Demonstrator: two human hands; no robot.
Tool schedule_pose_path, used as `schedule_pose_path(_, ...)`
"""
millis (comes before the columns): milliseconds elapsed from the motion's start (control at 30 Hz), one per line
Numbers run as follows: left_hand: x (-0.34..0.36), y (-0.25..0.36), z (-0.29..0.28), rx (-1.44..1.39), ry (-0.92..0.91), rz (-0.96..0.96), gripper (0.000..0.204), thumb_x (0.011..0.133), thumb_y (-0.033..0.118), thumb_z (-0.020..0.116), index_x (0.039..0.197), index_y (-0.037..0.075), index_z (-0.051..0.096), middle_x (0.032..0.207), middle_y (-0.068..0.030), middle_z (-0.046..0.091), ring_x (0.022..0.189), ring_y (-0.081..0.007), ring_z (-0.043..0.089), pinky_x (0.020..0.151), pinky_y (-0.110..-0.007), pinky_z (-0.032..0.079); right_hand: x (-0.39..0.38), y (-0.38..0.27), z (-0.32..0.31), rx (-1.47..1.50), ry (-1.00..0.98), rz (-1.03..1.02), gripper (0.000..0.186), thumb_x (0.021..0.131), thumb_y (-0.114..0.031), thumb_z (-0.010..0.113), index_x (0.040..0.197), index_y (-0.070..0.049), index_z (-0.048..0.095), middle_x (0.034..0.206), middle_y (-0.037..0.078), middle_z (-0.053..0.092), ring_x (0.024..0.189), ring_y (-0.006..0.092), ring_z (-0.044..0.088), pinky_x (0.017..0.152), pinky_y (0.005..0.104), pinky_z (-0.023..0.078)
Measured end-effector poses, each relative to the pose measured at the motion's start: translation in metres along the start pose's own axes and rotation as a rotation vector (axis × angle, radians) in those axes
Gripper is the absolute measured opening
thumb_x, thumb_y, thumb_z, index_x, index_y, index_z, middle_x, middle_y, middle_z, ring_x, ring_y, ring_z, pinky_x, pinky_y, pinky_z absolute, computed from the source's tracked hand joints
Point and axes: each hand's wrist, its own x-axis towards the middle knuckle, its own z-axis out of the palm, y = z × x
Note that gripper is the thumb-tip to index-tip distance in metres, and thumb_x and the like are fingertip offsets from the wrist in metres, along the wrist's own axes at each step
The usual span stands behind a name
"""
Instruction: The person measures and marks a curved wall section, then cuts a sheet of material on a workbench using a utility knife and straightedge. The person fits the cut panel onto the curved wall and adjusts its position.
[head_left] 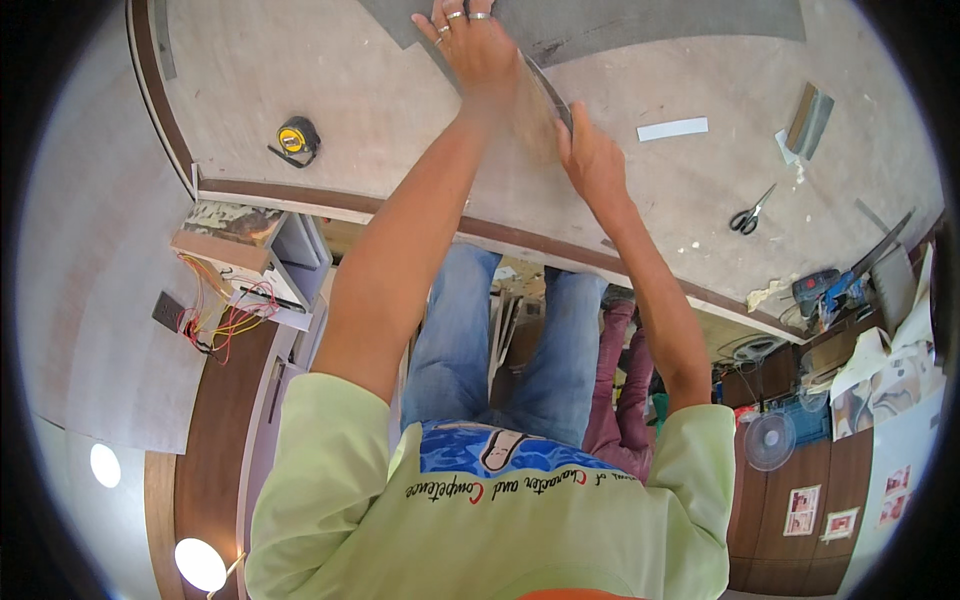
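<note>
My left hand [480, 48], wearing rings, reaches to the far edge of view. Its fingers are spread and lie flat at the edge of a grey sheet [660, 28] on the worktable [390, 110]. Closer to me and to the right, my right hand [597, 160] is closed around the near end of a long, thin, dark blade-like tool [548, 88]. The tool slants from my right hand up toward my left palm. A pale brown, blurred patch beside it hides its edge, so its exact kind is unclear.
A yellow-black tape measure [297, 138] lies at left. To the right are a white strip [672, 129], a grey-brown block [810, 122], black scissors [750, 212] and a drill [818, 288]. Loose wires [235, 318] hang by a cabinet. Another person's maroon-trousered legs [618, 385] show below the table.
</note>
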Motion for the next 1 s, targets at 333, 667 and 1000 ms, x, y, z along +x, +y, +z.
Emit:
schedule_pose_path(333, -0.002, -0.003, 0.002, 0.004, 0.021, -0.001, 0.032, 0.093, 0.007, 0.05, 0.12, 0.014, 0.068, 0.141, -0.0103, 0.056, 0.142, -0.0328, 0.044, 0.122, -0.062, 0.022, -0.056, 0.035, -0.003, 0.127, 0.197, 0.248, 0.034, 0.099, -0.027, 0.061, 0.125, -0.005, 0.059, 0.102, 0.026, 0.067, 0.095, 0.0439, 0.067, 0.077, 0.0519, 0.052)
schedule_pose_path(667, 0.0, -0.007, -0.006, -0.171, -0.001, 0.049, 0.035, 0.097, 0.017, 0.052, 0.129, 0.008, 0.063, 0.146, -0.0154, 0.052, 0.143, -0.0341, 0.041, 0.12, -0.061, 0.023, -0.102, 0.053, 0.007, -0.057, 0.728, 0.205, 0.047, 0.087, -0.018, 0.077, 0.13, -0.007, 0.062, 0.124, 0.02, 0.064, 0.124, 0.0371, 0.055, 0.103, 0.05, 0.041)
schedule_pose_path(1000, -0.051, -0.072, -0.075, -0.744, -0.135, -0.468, 0.038, 0.099, 0.02, 0.061, 0.129, -0.002, 0.053, 0.121, -0.0151, 0.057, 0.111, -0.0215, 0.056, 0.096, -0.037, 0.046, -0.036, -0.027, 0.06, 0.035, 0.423, 0.166, 0.069, 0.081, -0.028, 0.08, 0.141, -0.009, 0.052, 0.12, 0.018, 0.058, 0.117, 0.0393, 0.055, 0.097, 0.0519, 0.045)
